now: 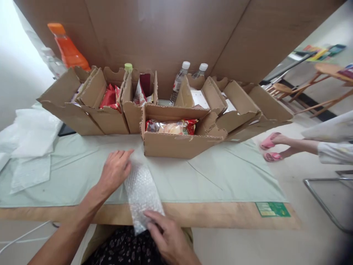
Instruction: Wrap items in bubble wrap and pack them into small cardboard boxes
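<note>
A narrow piece of clear bubble wrap (pixel 143 187) lies across the cloth, its near end hanging over the table edge. My left hand (pixel 117 167) is at the far left corner of the wrap, fingers curled and pinching there, partly hidden. My right hand (pixel 169 233) grips the near end at its right edge between thumb and forefinger. Just beyond the wrap stands a cut cardboard box (pixel 168 144) with a red and clear food packet (pixel 172 127) inside.
A row of open cardboard boxes (pixel 110 121) holds packets. Behind stand an orange bottle (pixel 71 51) and a clear bottle (pixel 179 81), against a tall cardboard panel (pixel 165 33). More bubble wrap (pixel 33 136) lies left. At right, a person's legs (pixel 298 145) show beside a metal frame (pixel 317 195).
</note>
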Demonstrator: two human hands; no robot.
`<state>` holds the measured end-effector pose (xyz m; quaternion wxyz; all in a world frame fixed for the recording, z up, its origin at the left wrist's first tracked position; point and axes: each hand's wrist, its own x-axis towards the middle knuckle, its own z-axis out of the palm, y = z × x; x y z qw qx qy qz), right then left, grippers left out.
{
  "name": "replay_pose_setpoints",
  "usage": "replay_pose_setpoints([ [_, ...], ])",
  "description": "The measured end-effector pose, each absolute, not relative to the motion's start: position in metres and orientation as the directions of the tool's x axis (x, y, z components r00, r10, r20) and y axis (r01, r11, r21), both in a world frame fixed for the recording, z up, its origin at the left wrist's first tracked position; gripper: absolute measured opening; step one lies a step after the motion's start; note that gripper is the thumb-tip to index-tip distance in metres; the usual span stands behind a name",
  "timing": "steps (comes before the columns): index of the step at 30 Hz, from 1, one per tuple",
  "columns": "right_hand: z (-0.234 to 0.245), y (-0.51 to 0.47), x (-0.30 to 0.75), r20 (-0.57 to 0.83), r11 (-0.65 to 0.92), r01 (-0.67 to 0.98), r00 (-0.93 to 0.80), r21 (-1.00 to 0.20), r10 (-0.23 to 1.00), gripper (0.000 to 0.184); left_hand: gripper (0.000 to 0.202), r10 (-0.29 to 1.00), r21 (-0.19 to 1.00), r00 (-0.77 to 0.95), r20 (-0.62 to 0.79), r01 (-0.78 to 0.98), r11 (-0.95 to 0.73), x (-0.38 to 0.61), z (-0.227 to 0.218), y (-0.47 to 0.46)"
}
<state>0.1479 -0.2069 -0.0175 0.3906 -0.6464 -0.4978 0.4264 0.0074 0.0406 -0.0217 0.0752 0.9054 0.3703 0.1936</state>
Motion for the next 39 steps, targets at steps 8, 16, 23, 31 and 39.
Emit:
replay_pose_setpoints([
  [8, -0.013, -0.188, 0.151, -0.448, -0.452, -0.199, -0.069, -0.869, 0.891, 0.050, 0.056, 0.588, 0.707, 0.789, 0.177, 0.313, -0.634, -0.023, 0.001, -0.006],
  [16, -0.002, -0.171, 0.150, -0.297, -0.298, -0.070, -0.023, -0.952, 0.955, 0.050, 0.035, 0.758, 0.763, 0.638, 0.136, 0.421, -0.491, -0.054, -0.013, -0.069],
  [23, -0.018, -0.158, 0.166, -0.033, -0.141, 0.398, 0.266, -0.906, 0.963, 0.061, 0.043, 0.853, 0.784, 0.517, 0.073, 0.499, -0.370, -0.049, -0.019, -0.063],
  [31, -0.038, -0.135, 0.144, 0.044, -0.192, 0.736, 0.289, -0.649, 0.956, 0.036, 0.044, 0.811, 0.595, 0.536, 0.235, 0.581, -0.556, -0.055, -0.029, -0.068],
  [39, -0.020, -0.159, 0.152, 0.348, 0.216, 0.889, -0.069, -0.405, 0.935, 0.028, 0.046, 0.788, 0.442, 0.570, 0.233, 0.660, -0.608, -0.051, -0.031, -0.071],
])
